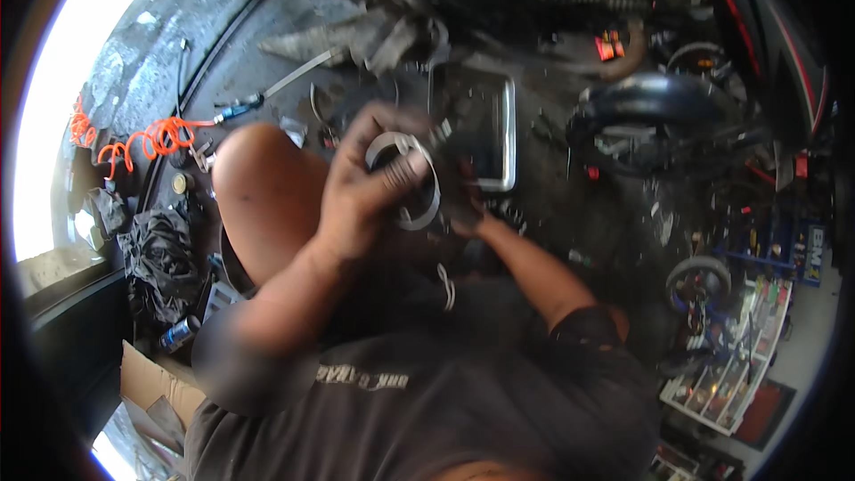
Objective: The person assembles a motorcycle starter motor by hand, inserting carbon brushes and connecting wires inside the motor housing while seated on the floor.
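Note:
My left hand (pixel 365 183) is raised in front of my body, its fingers and thumb closed round a pale metal ring (pixel 433 205). The ring looks like a round band with an open middle, and motion blurs it. Lower and to the right, my right hand (pixel 467 218) is dark and smeared against the dark floor. Its fingers do not show clearly, nor does anything they may hold. Just beyond the hands lies a rectangular tray (pixel 511 134) with a shiny metal rim.
An orange coiled air hose (pixel 169 135) with a blue air gun (pixel 239 110) lies on the left. Grey cloth (pixel 387 43) lies ahead. Right are a black rounded part (pixel 655 93) and a compartmented parts tray (pixel 739 365). A black bag (pixel 165 254), spray can (pixel 181 332) and cardboard box (pixel 165 383) stand lower left.

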Motion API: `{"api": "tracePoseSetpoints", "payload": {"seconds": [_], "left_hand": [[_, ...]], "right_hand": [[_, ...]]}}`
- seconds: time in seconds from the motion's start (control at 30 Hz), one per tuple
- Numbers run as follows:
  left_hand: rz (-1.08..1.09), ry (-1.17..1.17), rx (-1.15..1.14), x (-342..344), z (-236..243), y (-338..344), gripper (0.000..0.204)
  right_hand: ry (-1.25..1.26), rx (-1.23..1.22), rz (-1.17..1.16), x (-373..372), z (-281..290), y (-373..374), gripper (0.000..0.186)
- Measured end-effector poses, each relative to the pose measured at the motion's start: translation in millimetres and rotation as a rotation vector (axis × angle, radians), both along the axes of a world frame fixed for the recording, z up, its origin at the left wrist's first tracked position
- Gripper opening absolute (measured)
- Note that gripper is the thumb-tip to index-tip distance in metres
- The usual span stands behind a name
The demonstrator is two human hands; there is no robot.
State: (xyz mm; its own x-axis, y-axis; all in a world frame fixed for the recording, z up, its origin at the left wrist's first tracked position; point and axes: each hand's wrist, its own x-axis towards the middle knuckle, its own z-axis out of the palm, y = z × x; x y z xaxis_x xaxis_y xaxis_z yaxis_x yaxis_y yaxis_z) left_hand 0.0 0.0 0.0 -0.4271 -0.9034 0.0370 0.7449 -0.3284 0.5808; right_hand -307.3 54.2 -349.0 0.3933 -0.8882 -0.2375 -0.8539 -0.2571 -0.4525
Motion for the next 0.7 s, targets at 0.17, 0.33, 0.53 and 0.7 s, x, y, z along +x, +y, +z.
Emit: {"api": "tracePoseSetpoints", "payload": {"seconds": [0.17, 0.33, 0.53, 0.7], "left_hand": [[0.153, 0.045, 0.060, 10.2, 5.0, 5.6, 0.034], [0.177, 0.030, 0.023, 23.9, -5.2, 8.7, 0.037], [0.158, 0.095, -0.040, 15.9, -3.0, 5.4, 0.031], [0.127, -0.014, -0.067, 20.5, -14.5, 1.9, 0.029]], "right_hand": [[0.067, 0.223, -0.372, 45.1, 33.7, 34.7, 0.026], [0.076, 0.270, -0.594, 76.7, 46.0, 34.5, 0.028], [-0.094, 0.235, -0.494, 46.5, 27.4, 46.3, 0.036], [-0.481, 0.243, -0.291, 48.6, 140.8, -5.7, 0.019]]}}
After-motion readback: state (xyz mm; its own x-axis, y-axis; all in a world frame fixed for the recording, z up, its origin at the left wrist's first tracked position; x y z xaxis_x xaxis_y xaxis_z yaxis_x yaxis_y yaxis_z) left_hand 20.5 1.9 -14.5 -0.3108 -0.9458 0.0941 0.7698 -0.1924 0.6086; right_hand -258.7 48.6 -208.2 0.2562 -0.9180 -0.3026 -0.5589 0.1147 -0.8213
